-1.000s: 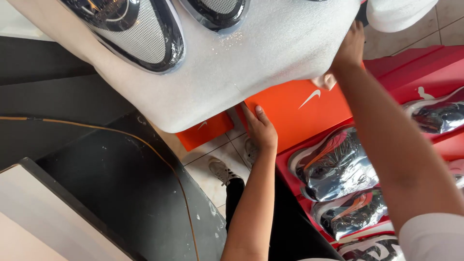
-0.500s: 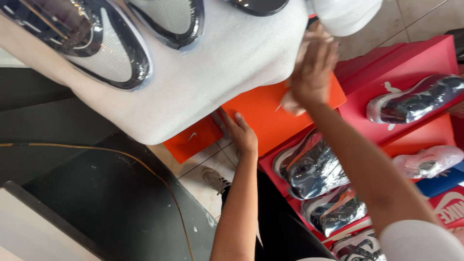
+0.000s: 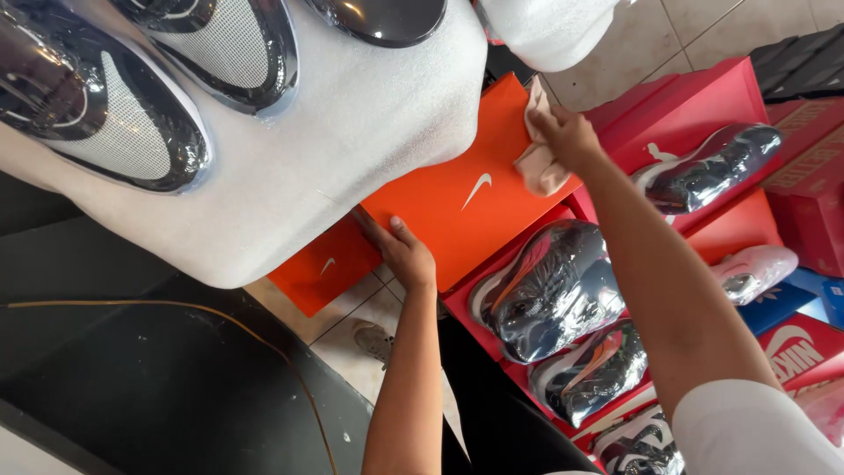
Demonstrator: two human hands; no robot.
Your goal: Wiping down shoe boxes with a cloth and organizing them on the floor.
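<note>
My left hand (image 3: 403,250) grips the lower edge of an orange shoebox lid (image 3: 457,189), fingers curled under it. My right hand (image 3: 567,136) presses a pale pink cloth (image 3: 541,163) against the lid's upper right part. A second orange box piece (image 3: 327,266) shows just below the lid, left of my left hand. The upper left of the lid is hidden behind a white foam display board (image 3: 343,132).
The white foam board carries plastic-wrapped shoes (image 3: 114,132). To the right, red shelves (image 3: 694,97) hold several wrapped sneakers (image 3: 549,290), a pink shoe (image 3: 756,268) and red boxes (image 3: 813,198). A dark counter with an orange cable (image 3: 176,308) lies lower left; tiled floor (image 3: 352,325) below.
My right hand with the cloth has come down from the board's edge onto the orange lid. The view has shifted, showing more of the lid. My left hand keeps its grip.
</note>
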